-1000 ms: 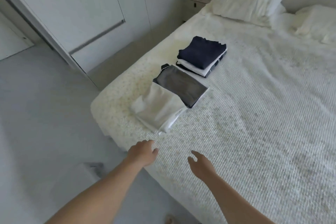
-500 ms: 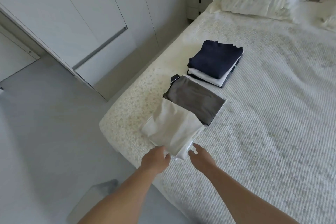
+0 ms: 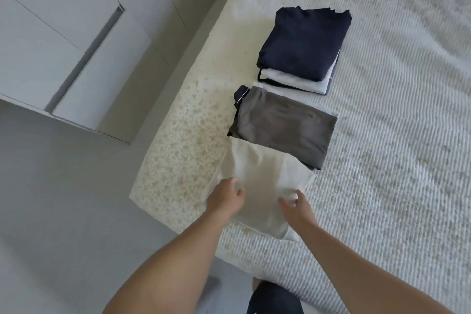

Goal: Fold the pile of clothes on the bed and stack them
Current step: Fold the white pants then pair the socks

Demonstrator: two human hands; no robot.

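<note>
With your left hand (image 3: 224, 199) and right hand (image 3: 297, 205) each pinching the folded cream garment (image 3: 262, 186), you seem to be stacking; next, lift it level onto the grey pile (image 3: 285, 127).

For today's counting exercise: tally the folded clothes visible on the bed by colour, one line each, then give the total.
Navy: 2 (top of far stack; piece under the grey one)
White: 1 (in far stack)
Grey: 1
Cream: 1
Total: 5; hidden layers cannot be counted.
</note>
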